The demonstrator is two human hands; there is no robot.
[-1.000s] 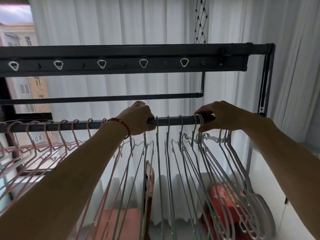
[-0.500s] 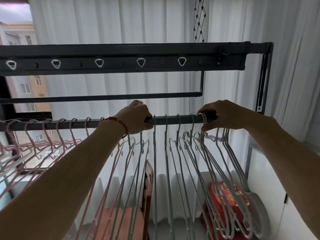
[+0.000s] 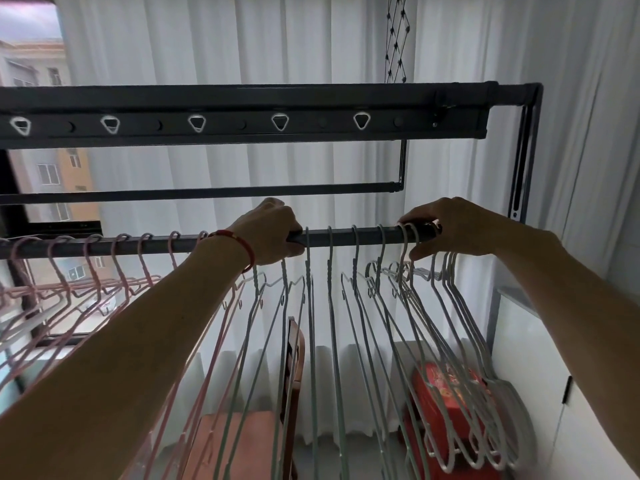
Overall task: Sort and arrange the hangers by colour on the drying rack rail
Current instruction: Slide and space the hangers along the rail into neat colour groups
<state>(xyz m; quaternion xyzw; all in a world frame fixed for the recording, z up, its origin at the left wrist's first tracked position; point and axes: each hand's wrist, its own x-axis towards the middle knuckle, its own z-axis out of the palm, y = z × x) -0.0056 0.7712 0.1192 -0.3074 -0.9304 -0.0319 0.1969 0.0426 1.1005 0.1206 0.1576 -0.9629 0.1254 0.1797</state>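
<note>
Hangers (image 3: 349,306) hang across the rail (image 3: 346,236), pink left, pale right; left hand (image 3: 273,233) curls round the rail, right hand (image 3: 446,230), nearer the bunched pale ones, pinches a hook.

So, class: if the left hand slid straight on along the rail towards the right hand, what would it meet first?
The left hand would probably first meet the nearest green hanger hook on the rail, just beside its fingers; exact contact is unclear.
</note>
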